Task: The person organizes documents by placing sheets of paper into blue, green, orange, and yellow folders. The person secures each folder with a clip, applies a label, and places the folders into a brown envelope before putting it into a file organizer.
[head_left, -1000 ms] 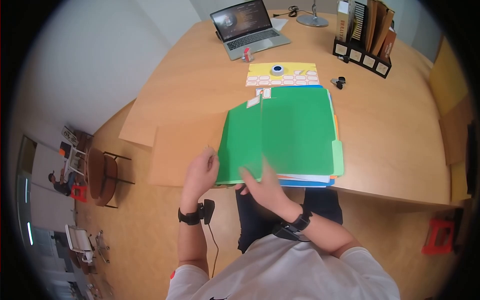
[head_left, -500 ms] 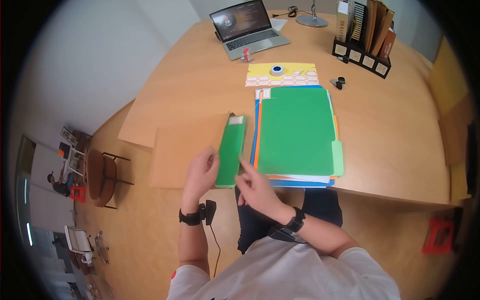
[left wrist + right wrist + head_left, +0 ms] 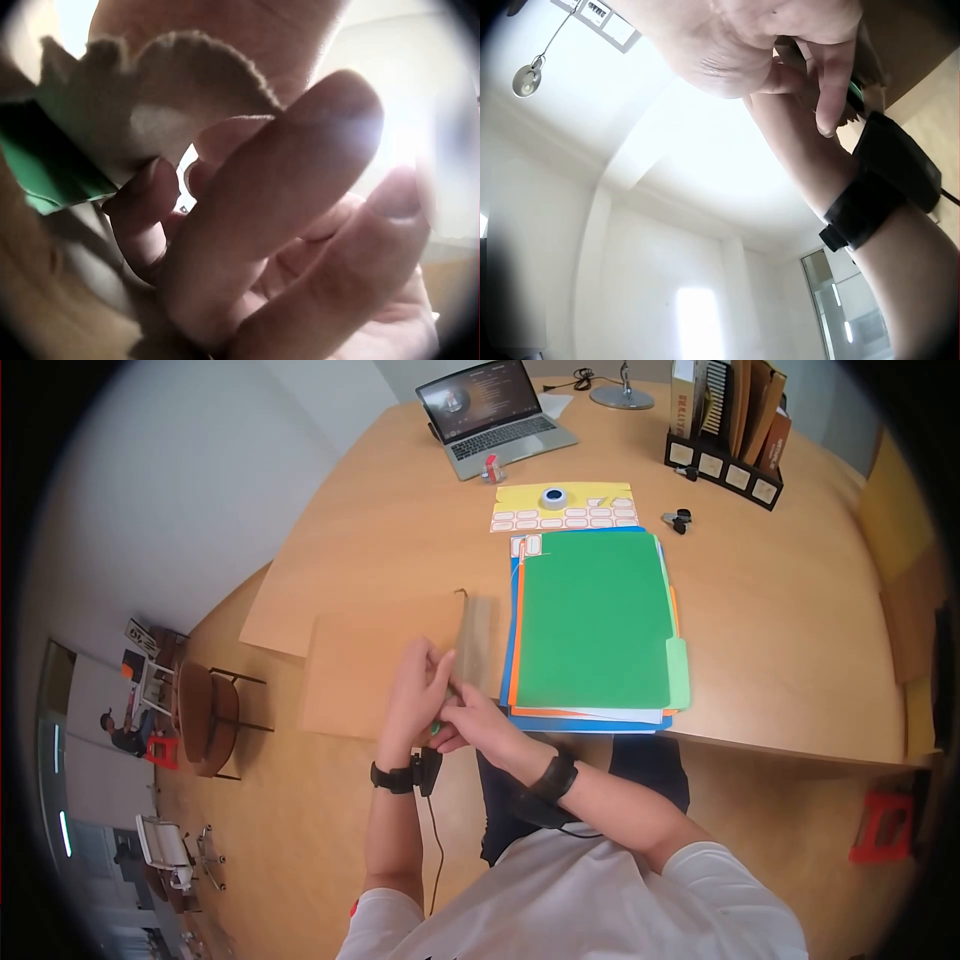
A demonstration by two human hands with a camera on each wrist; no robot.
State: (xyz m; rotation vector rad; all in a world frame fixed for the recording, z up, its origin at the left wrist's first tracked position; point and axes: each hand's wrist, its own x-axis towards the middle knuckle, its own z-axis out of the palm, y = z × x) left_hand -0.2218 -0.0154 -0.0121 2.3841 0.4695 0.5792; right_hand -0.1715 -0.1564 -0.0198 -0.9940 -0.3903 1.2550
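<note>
A brown paper envelope (image 3: 350,675) lies flat at the desk's front left, its mouth facing right. Over its lower right part, my left hand (image 3: 412,695) grips the envelope's edge. My right hand (image 3: 490,732) reaches in from the right to this mouth, its fingers loosely bent and overlapping the left hand from below. Only a small corner of a green folder (image 3: 56,161) sticks out beside the torn brown edge (image 3: 180,82) in the left wrist view; the envelope hides the rest. To the right, a stack of folders has a green folder (image 3: 595,625) on top.
Beyond the stack lie a yellow sheet with labels (image 3: 510,498), a tape roll (image 3: 553,499) and black clips (image 3: 678,521). A laptop (image 3: 490,420), lamp base (image 3: 622,398) and black file holder (image 3: 725,470) with books stand farther back. The desk's front edge (image 3: 780,757) runs near my body.
The green folder has slid left into the envelope, from about half out to nearly hidden. My right hand has followed it leftwards, up to the left hand.
</note>
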